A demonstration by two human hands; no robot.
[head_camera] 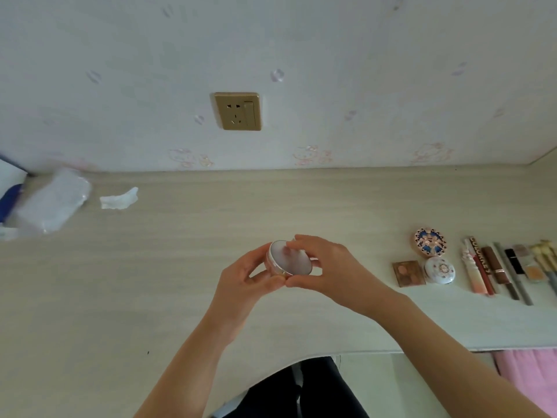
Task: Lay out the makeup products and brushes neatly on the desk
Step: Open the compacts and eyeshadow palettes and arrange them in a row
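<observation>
A round white compact [290, 260] with a gold rim is held above the middle of the pale wooden desk [180, 267]. My left hand [244, 285] grips its left side and underside. My right hand [325, 267] pinches its right edge, with fingers over the top. At the right of the desk lies a neat row: a blue patterned round compact [430, 241], a small square palette [408, 273], a white flowered compact [440, 270], several lipstick tubes and pencils [494, 270], and brushes [542, 251] at the frame's edge.
At the far left lie a clear plastic pack [54, 203], a crumpled white tissue [119, 199] and a blue and white item [10, 191]. A gold wall socket [238, 111] sits above the desk. Pink fabric [527, 369] shows below the desk's right edge.
</observation>
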